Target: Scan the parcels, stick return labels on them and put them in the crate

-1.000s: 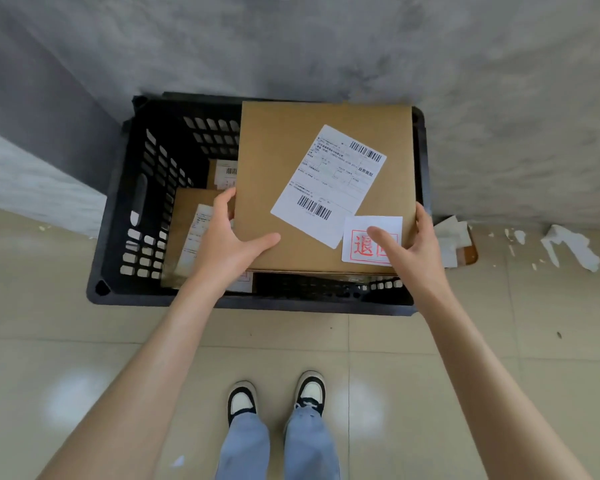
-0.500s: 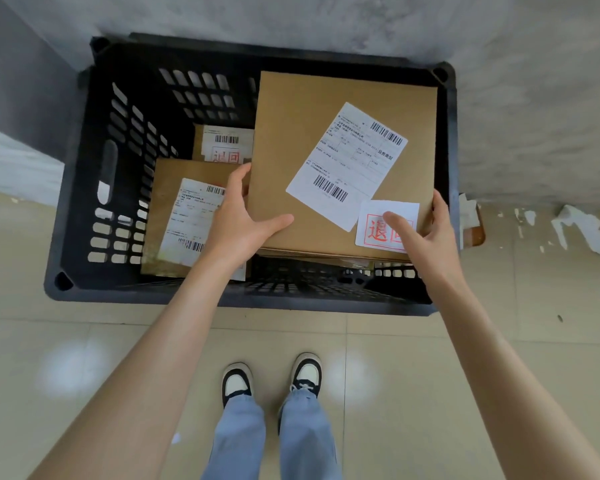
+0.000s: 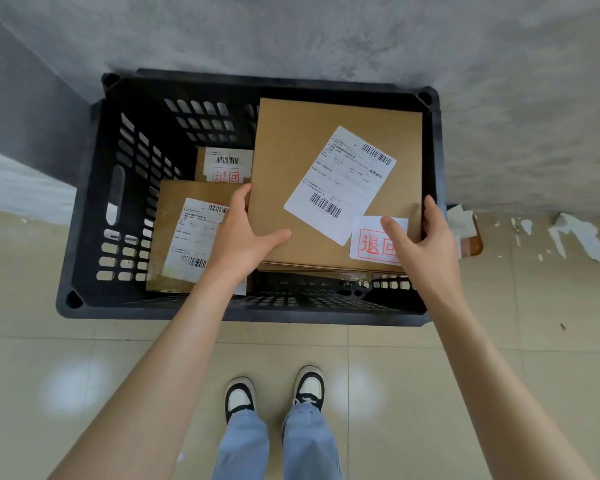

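The crate (image 3: pixel 84 237) is black, its walls pierced with rows of slots. The top parcel (image 3: pixel 309 140) is plain brown cardboard. Its shipping label (image 3: pixel 340 185) is white with black print and barcodes. At five o'clock of that, the return label (image 3: pixel 364 244) is white with a red frame and red characters. At nine o'clock of the top parcel, two smaller parcels (image 3: pixel 168 216) are brown with white labels. The floor (image 3: pixel 32 358) is glossy beige tile with pale round glints, and the wall (image 3: pixel 326 36) is mottled grey. The paper scraps (image 3: pixel 579 237) at three o'clock of the crate are white. The shoes (image 3: pixel 239 396) are black and white, and the jeans (image 3: pixel 246 445) are pale blue.
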Demonstrator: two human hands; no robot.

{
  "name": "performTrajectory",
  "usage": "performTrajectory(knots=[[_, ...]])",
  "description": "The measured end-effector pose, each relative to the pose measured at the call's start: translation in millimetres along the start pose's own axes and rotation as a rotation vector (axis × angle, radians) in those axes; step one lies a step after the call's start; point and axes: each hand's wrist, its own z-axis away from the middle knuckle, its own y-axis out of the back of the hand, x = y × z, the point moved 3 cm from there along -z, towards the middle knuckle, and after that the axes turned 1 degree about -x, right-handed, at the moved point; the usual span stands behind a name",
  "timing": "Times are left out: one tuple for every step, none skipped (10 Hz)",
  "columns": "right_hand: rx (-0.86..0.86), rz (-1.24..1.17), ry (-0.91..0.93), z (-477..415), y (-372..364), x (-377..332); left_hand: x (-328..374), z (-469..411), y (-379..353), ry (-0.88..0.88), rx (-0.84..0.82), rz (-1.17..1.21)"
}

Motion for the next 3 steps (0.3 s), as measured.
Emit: performTrajectory(knots=[[-0.009, -0.009, 0.049, 6, 9, -11, 8, 6, 2, 0.003, 0.022, -0.030], [-0.011, -0.011, 0.050, 13, 19, -21, 23, 18, 9, 0.006, 0.032, -0.061], [-0.006, -0.028, 0.070, 25, 28, -33, 45, 33, 18, -0.042, 0.053, -0.087]])
